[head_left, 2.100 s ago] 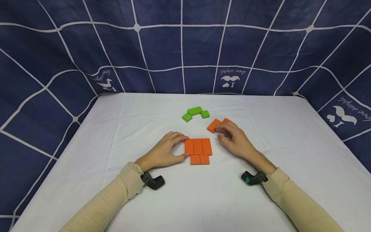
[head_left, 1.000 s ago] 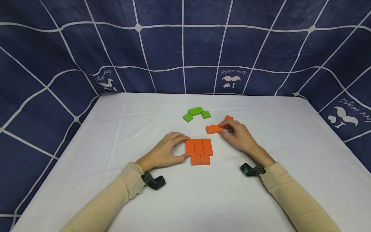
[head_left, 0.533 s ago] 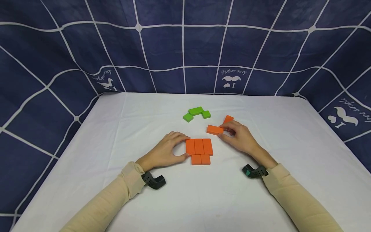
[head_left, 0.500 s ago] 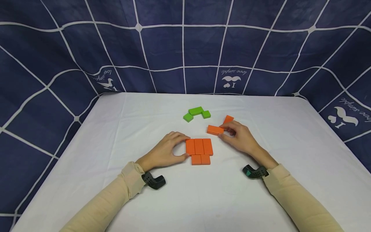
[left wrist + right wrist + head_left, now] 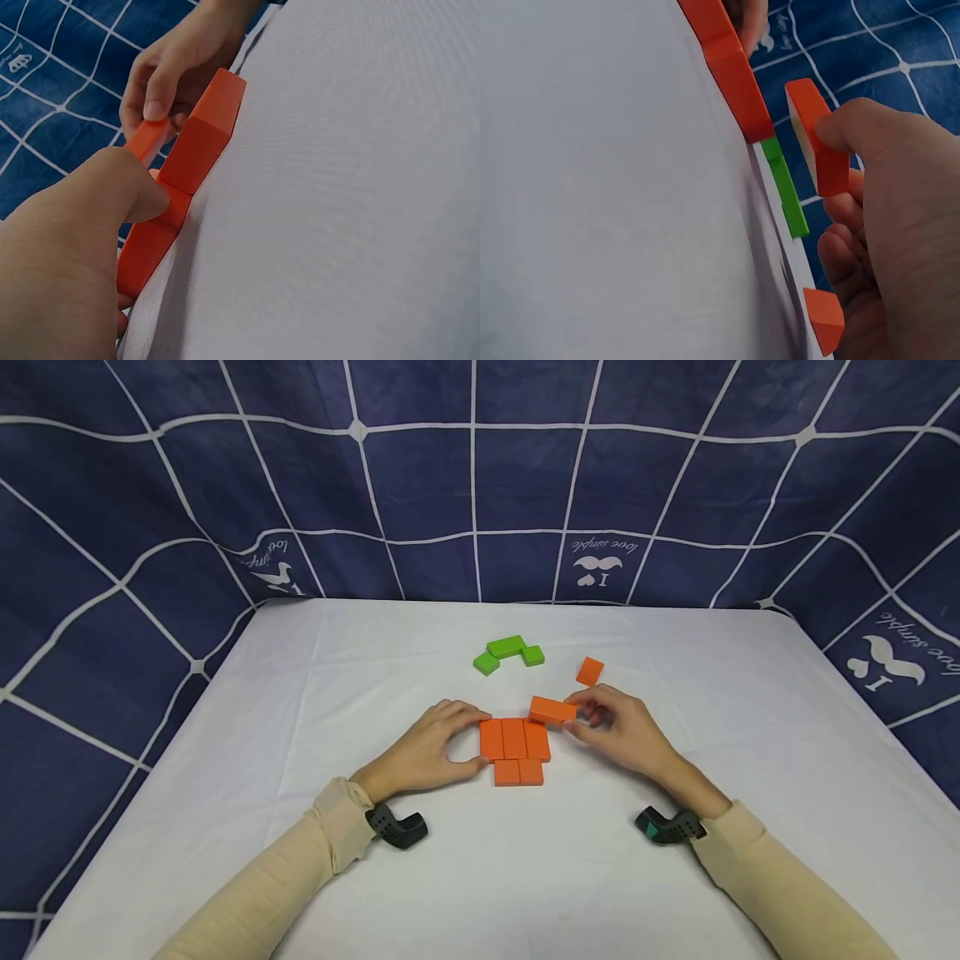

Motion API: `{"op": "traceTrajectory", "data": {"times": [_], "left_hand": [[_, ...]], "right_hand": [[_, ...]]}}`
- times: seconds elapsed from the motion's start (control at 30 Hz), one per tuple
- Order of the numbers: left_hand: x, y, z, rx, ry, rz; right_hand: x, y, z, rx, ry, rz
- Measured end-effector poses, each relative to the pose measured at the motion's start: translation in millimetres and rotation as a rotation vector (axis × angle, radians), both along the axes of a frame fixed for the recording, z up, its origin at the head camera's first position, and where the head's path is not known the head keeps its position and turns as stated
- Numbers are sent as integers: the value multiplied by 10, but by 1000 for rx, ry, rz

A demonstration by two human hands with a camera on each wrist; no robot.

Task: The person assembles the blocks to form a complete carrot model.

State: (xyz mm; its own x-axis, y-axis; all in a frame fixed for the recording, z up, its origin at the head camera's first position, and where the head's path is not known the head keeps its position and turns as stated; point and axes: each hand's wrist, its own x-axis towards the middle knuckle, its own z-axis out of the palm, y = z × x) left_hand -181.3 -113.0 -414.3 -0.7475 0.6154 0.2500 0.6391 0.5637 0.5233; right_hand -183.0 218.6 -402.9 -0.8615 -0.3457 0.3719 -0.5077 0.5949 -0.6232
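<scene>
My right hand (image 5: 624,728) pinches an orange rectangular block (image 5: 551,710) between thumb and fingers. In the right wrist view this block (image 5: 817,139) is up off the white cloth. Three long orange blocks (image 5: 514,739) lie side by side on the table, with two smaller orange blocks (image 5: 518,772) along their near edge. My left hand (image 5: 429,752) holds the leftmost long block (image 5: 491,740), index fingertip at its far corner and thumb at its near corner. The left wrist view has the left thumb (image 5: 150,199) against the orange blocks.
A small orange block (image 5: 590,671) lies alone beyond my right hand. Farther back are three green blocks, one long (image 5: 506,647) and two small. White cloth (image 5: 360,893) covers the table; a dark blue curtain with white lines (image 5: 420,485) hangs behind and at the sides.
My right hand has turned the orange block, lifted it and brought it nearer, over the far right edge of the orange row. The left hand has stayed put.
</scene>
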Motion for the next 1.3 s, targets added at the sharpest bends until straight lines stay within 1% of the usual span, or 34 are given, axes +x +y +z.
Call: {"op": "traceTrajectory", "data": {"times": [0.27,0.53,0.7,0.93,1.13,1.3], "left_hand": [[-4,-2,-2,4,-7,-2],[1,1,0,5,-8,-3],[3,5,2,1,-15,-1],[3,7,1,-5,-16,4],[6,5,1,-12,-13,7],[8,3,12,-13,-18,6]], "right_hand": [[172,-84,5,-50,-37,94],[317,-184,3,-88,-34,259],[381,-255,4,-69,-48,333],[438,-296,7,-23,-59,389],[455,-303,17,17,-76,405],[458,-306,12,41,-64,421]]}}
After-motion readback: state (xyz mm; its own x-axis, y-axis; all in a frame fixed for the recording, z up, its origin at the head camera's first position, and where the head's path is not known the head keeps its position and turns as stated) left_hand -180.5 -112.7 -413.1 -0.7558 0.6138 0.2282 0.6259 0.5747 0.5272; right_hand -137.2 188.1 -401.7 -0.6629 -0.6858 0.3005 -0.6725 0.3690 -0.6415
